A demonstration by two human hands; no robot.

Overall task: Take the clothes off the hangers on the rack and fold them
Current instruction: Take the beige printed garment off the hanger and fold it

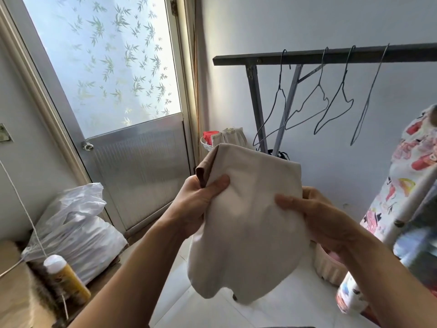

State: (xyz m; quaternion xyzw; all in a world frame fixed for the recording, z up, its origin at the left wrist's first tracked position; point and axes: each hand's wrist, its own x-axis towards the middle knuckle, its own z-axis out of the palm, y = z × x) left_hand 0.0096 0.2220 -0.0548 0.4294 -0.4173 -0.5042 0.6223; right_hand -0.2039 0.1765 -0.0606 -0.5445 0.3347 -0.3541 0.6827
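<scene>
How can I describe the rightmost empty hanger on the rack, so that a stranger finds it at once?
Find the dark rack bar against the wall; four empty wire hangers hang from it. Take the rightmost hanger, nearest the flowered garment. The other three show their triangle shape, while this one is turned edge-on, like a narrow loop.

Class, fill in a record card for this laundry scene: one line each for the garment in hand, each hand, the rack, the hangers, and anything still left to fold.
garment in hand: cream garment, off its hanger, held up in the air, seemingly doubled over
left hand: grips the garment's upper left edge, thumb in front
right hand: grips its right edge, thumb in front
rack: dark bar on metal legs, near the wall
wire hangers: four on the bar, all bare
left to fold: patterned garment at the right edge; what it hangs from is out of view
</scene>
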